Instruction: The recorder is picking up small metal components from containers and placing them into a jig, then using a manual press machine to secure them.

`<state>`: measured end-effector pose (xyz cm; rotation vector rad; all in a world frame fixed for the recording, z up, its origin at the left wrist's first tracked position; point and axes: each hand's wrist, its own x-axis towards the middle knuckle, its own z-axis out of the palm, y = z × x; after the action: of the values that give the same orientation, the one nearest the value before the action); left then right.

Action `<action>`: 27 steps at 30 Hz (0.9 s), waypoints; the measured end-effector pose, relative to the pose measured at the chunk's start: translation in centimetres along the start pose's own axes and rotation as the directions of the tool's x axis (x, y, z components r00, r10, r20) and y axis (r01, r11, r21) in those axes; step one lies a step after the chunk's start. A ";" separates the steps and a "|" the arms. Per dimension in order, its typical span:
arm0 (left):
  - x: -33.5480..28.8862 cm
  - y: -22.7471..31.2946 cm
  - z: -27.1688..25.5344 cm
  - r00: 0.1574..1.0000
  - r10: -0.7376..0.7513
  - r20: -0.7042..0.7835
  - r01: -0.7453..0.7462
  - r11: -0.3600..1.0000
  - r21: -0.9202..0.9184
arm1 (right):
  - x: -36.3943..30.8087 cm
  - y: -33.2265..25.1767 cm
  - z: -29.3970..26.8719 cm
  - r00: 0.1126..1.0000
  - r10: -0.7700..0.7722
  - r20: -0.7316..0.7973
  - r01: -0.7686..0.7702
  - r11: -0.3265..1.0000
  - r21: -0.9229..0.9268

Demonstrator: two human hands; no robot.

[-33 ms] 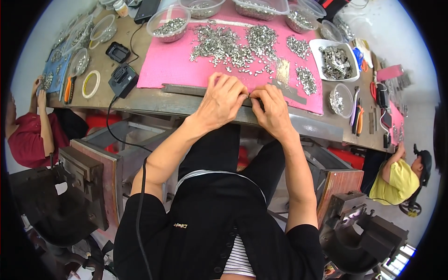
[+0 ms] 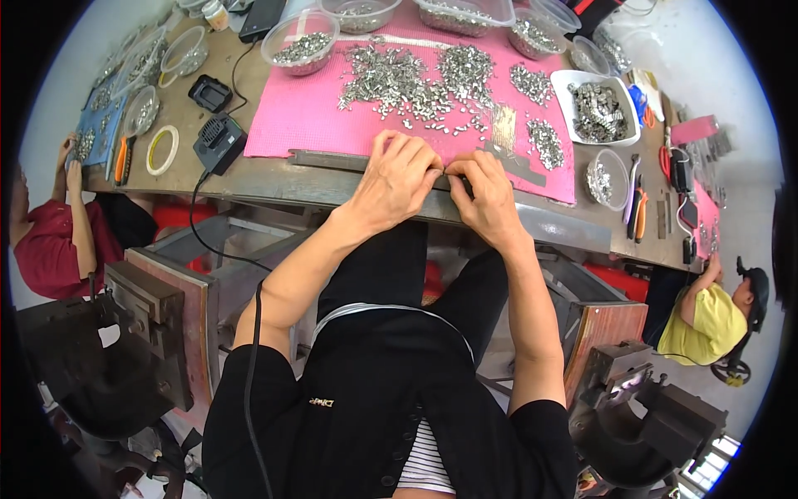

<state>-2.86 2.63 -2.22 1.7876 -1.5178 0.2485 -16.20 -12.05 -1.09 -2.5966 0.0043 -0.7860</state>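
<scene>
Side by side at the table's front edge, my left hand (image 2: 402,176) and my right hand (image 2: 486,196) are both closed, thumbs against fingertips, almost meeting. Whatever they pinch is too small or too hidden to name. Under them runs a flat metal strip (image 2: 328,160) along the front of a pink mat (image 2: 278,121). Beyond my fingers lie loose heaps of small silver metal pieces (image 2: 391,79). A bundle of thin brass-coloured pins or wires (image 2: 504,126) rests on the mat, past my right hand.
Clear plastic tubs (image 2: 301,51) of metal pieces line the back. A white tray (image 2: 635,133) stands at the right, near orange-handled pliers (image 2: 641,218). A black charger (image 2: 219,143) and a tape roll (image 2: 162,150) sit left. Co-workers in red (image 2: 62,245) and yellow (image 2: 706,320) sit either side.
</scene>
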 end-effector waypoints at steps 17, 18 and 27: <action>-0.2 -2.5 -2.5 0.950 -0.245 -0.194 0.259 0.965 0.048 | 5.0 1.5 3.4 0.993 0.119 -0.025 -0.118 0.992 0.035; 0.0 -3.1 -2.7 0.950 -0.246 -0.194 0.260 0.964 0.051 | 5.5 1.4 3.8 0.991 0.130 -0.010 -0.130 0.991 0.032; 0.8 -4.7 -2.8 0.964 -0.267 0.001 0.262 0.948 0.181 | 6.8 1.2 5.5 0.989 0.149 0.009 -0.145 0.972 -0.187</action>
<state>2.48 3.88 -1.77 2.1209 -1.2860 0.2355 -7.50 -11.76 -2.08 -2.7418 0.2728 -0.7328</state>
